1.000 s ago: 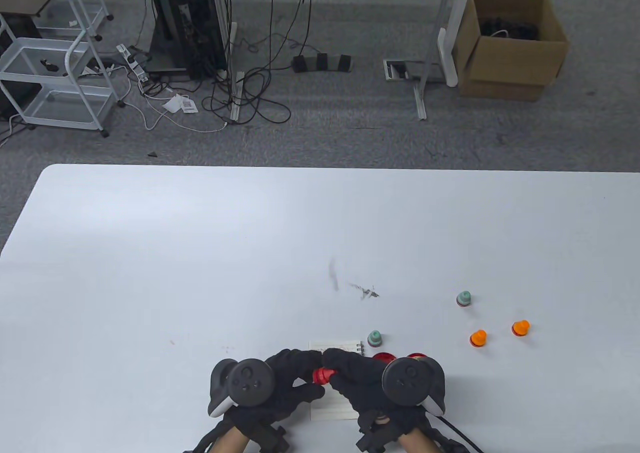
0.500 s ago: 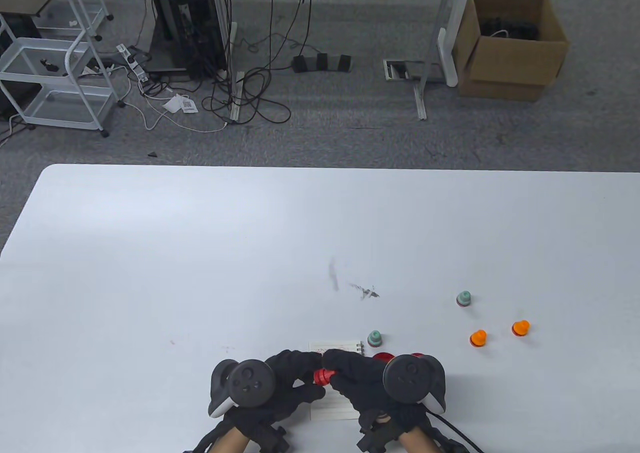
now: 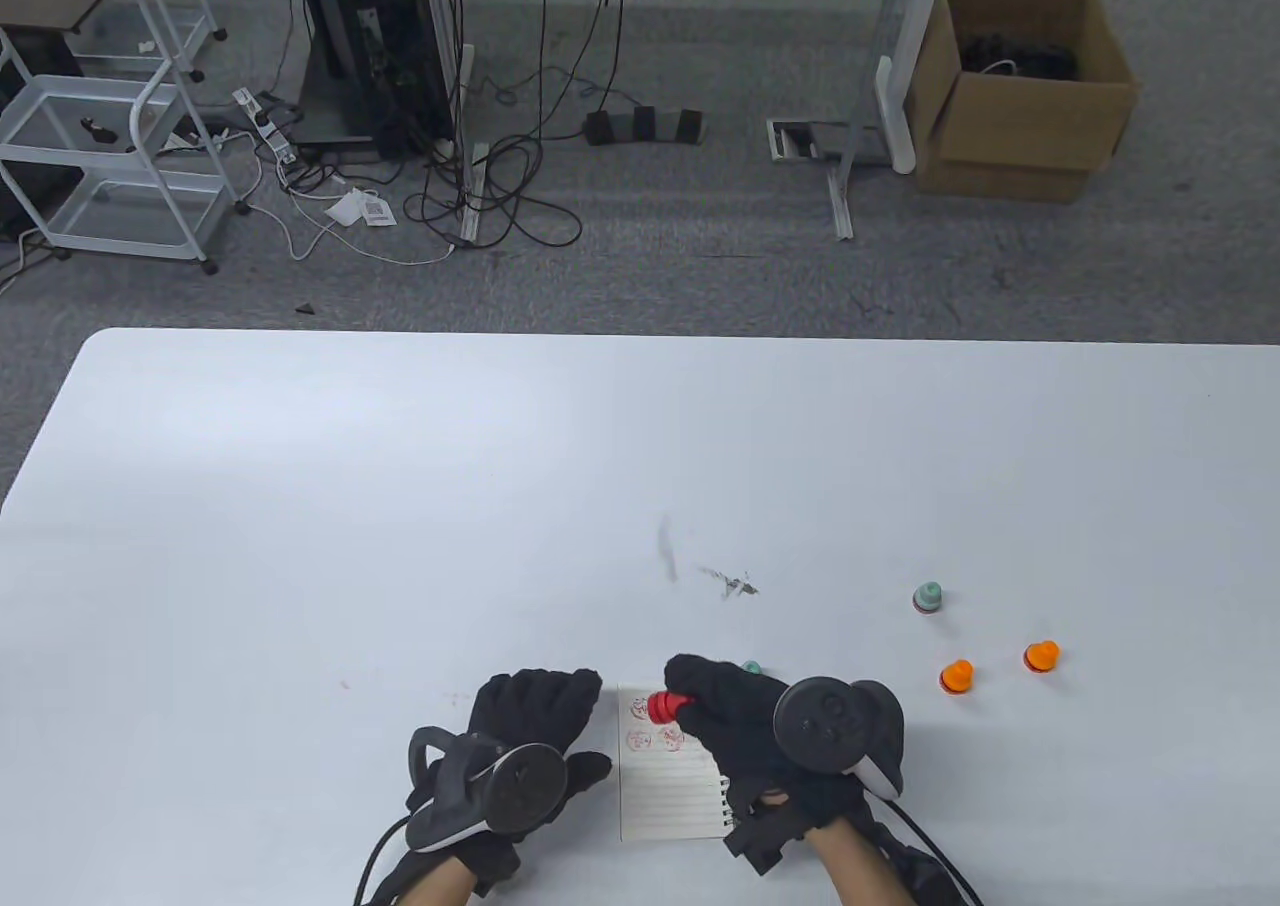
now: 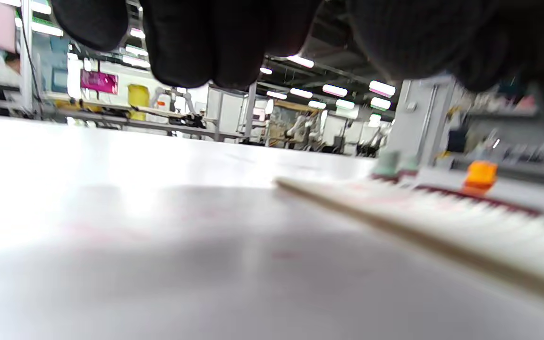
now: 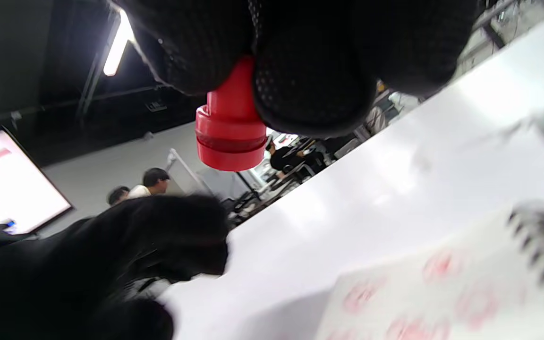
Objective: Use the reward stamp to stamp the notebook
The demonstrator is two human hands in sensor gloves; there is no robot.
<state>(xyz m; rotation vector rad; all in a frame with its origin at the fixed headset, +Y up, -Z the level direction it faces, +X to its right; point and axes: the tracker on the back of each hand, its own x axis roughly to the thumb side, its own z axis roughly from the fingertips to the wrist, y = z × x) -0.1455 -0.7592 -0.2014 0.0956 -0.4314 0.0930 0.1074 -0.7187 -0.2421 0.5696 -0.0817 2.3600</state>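
A small spiral notebook (image 3: pixel 668 786) lies open on the white table (image 3: pixel 400 506) near the front edge, with several red stamp marks (image 3: pixel 655 726) on its upper lines. My right hand (image 3: pixel 700 708) grips a red stamp (image 3: pixel 661 708) and holds it above the notebook's top; in the right wrist view the red stamp (image 5: pixel 231 132) hangs from my fingers (image 5: pixel 310 85) clear of the page (image 5: pixel 442 288). My left hand (image 3: pixel 545 716) lies on the table just left of the notebook, holding nothing. The notebook's edge (image 4: pixel 418 222) shows in the left wrist view.
Two orange stamps (image 3: pixel 957 676) (image 3: pixel 1041 656) and a green stamp (image 3: pixel 928 597) stand to the right. Another green stamp (image 3: pixel 752 667) peeks out behind my right hand. Grey scribble marks (image 3: pixel 730 582) are on the table beyond the notebook.
Both hands were together on the red stamp over the notebook. My left hand has let go and moved left onto the table. My right hand has carried the stamp farther up the page, baring the marks.
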